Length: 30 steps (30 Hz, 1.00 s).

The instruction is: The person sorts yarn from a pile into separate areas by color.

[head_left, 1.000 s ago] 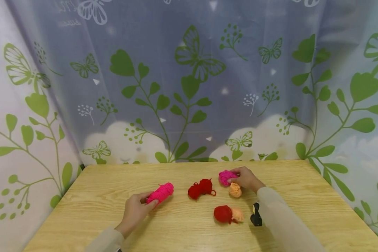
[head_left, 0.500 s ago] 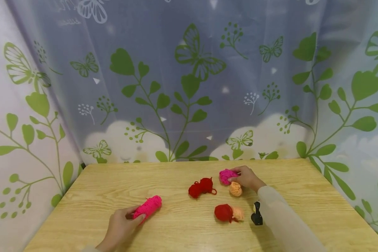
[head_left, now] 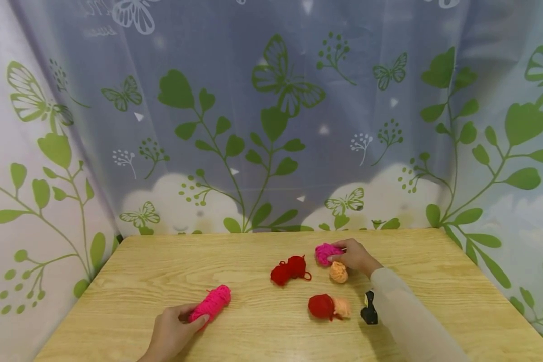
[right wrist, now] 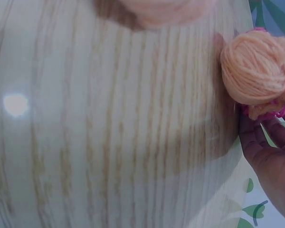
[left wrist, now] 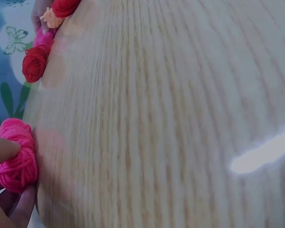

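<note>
At the table's left front, my left hand (head_left: pixel 174 327) grips a hot-pink skein of yarn (head_left: pixel 213 303), thumb on the near side. In the left wrist view, that skein (left wrist: pixel 20 164) sits between thumb and fingers, low over the wood. Towards the back right, my right hand (head_left: pixel 355 255) holds a magenta yarn ball (head_left: pixel 326 254), partly covered by the fingers. Just in front of it is a peach yarn ball (head_left: pixel 339 272). The right wrist view has this peach ball (right wrist: pixel 256 66) hiding most of the magenta one.
A red yarn bundle (head_left: pixel 286 270) lies mid-table, left of my right hand. Nearer the front, a red yarn ball (head_left: pixel 320 306) touches a peach one (head_left: pixel 342 307). A small black object (head_left: pixel 368 309) stands beside my right sleeve. A printed curtain (head_left: pixel 271 151) hangs behind the table.
My left hand has carried the hot-pink skein left and towards the front edge, slowing in the last half second. The right hand stays in place on the magenta ball.
</note>
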Tool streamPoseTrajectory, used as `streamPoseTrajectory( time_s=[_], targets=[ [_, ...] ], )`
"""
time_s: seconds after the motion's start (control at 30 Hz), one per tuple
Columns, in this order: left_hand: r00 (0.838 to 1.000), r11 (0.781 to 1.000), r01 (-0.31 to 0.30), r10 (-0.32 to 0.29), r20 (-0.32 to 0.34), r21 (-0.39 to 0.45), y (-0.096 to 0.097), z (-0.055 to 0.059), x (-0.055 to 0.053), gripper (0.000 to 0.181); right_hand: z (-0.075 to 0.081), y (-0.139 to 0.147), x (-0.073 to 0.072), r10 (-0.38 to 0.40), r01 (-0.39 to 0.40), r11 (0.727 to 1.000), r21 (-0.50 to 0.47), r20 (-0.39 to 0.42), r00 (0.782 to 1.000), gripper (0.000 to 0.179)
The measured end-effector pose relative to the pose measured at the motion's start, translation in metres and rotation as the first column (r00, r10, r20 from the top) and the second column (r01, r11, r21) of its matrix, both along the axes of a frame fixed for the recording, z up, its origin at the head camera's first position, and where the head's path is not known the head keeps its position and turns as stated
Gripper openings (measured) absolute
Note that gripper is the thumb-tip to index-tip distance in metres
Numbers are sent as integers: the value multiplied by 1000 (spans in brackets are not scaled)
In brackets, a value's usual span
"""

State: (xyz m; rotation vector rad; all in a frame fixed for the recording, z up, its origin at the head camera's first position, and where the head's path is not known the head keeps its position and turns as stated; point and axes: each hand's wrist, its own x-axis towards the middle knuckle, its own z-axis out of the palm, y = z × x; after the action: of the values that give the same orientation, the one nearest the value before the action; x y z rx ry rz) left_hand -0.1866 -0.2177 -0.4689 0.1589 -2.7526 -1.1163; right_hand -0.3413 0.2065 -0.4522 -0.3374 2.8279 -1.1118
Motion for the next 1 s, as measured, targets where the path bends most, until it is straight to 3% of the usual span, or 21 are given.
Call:
streamPoseTrajectory(
  time_s=[0.3,0.47,0.67,1.0],
  targets=[
    [999,1000,3,-4,42,21,-1,0,-3,43,2,0,1,4,-4,1000,-6,-37,999,43],
    [999,999,8,-9,52,37,-1,0,-4,46,3,0,3,-50,50,998,-36,2,999,41],
    [998,999,12,-14,62,33,-1,-2,-3,45,3,1,-2,-104,100,987,-126,-24,994,39],
    [999,1000,16,-17,51,20,-4,-3,-4,45,34,-22,5,-94,72,970,-231,-85,992,46]
  ],
)
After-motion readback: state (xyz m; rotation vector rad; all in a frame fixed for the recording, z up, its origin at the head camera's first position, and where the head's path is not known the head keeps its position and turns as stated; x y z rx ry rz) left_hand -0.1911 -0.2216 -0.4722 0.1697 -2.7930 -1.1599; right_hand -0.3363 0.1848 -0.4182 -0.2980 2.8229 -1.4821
